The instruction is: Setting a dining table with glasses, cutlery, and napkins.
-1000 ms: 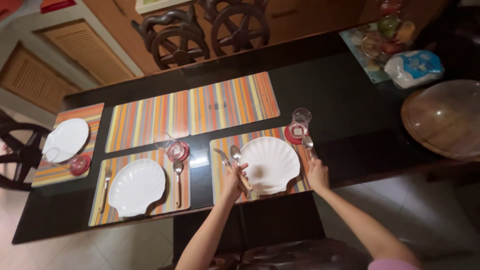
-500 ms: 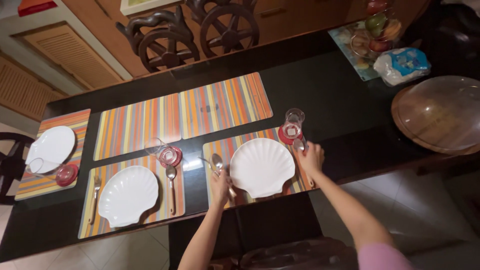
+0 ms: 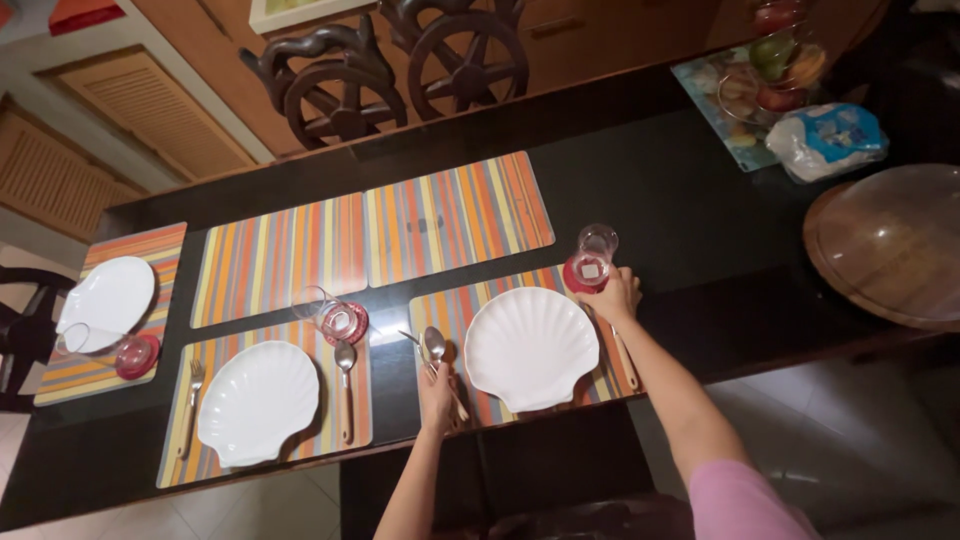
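Head view: left hand (image 3: 436, 395) pinches spoon (image 3: 436, 345) handle beside shell plate (image 3: 530, 347); right hand (image 3: 612, 297) fingers curl round red-based glass (image 3: 592, 258) just beyond fingertips. Keep glass upright, spoon parallel to plate edge.

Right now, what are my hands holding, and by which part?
Left hand grips spoon by its handle; right hand touches glass at its red base.

a long black table (image 3: 700, 215) carries five striped placemats (image 3: 455, 215), a round domed tray (image 3: 890, 245) and a white-blue packet (image 3: 825, 140).
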